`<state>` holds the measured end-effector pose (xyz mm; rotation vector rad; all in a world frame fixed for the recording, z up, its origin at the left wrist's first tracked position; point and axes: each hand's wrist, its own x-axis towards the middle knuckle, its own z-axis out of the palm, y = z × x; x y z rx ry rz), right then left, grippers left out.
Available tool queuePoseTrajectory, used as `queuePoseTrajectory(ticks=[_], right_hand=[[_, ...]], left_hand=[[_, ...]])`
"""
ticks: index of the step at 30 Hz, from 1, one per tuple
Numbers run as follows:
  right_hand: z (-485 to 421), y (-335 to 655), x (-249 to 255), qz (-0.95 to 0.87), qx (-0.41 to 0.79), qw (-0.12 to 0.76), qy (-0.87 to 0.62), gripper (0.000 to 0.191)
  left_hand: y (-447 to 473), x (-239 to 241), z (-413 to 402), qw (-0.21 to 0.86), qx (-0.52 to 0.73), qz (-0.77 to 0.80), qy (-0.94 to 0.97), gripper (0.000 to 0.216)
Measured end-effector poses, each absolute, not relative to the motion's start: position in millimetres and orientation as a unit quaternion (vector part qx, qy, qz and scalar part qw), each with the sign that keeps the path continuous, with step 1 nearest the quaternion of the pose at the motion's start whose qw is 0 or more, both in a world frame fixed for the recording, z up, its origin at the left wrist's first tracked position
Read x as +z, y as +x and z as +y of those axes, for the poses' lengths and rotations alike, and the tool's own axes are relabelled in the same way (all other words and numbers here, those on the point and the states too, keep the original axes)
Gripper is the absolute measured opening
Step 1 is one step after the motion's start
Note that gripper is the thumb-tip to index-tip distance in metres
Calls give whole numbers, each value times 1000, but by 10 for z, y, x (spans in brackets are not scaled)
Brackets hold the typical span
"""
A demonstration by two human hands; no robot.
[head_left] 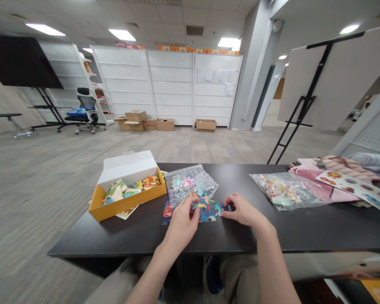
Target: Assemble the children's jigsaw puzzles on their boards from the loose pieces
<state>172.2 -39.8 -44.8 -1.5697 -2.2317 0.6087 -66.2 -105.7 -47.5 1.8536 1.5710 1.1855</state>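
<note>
A partly joined colourful jigsaw lies on the dark table in front of me. My left hand rests on its left half, fingers curled and pressed down on the pieces. My right hand pinches a small puzzle piece at the jigsaw's right edge. A clear zip bag of puzzle pieces lies just behind the jigsaw, partly over it.
An open yellow box with a white lid holds more puzzle pieces at the left. A second clear bag of pieces lies to the right, beside pink cloth and a sticker sheet. Easel, shelves and cardboard boxes stand beyond.
</note>
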Motion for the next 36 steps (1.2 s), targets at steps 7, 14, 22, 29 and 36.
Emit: queuePoseTrajectory(ticks=[7,14,22,29,36], right_hand=[[-402,1720,-454,-796,221,172,-536,35],[-422,1690,-442,-788,196,161,-561,28],[-395,1650,-479,-794,215,152,-548,34],[-484,1672,-312,-788,245,174,-538,29],[-525,1619,-133,-735,435,296,-428,16]], left_hand=[[-650,-490,-1052,186,401,566,696,27],[-650,-524,-1038,184,387,565,705,28],[-652,-550,-1041,179,390,557,711,28],[-647,-539,-1051,162,395,561,709,26],[-617,-465,-1080,172,406,575,689,25]])
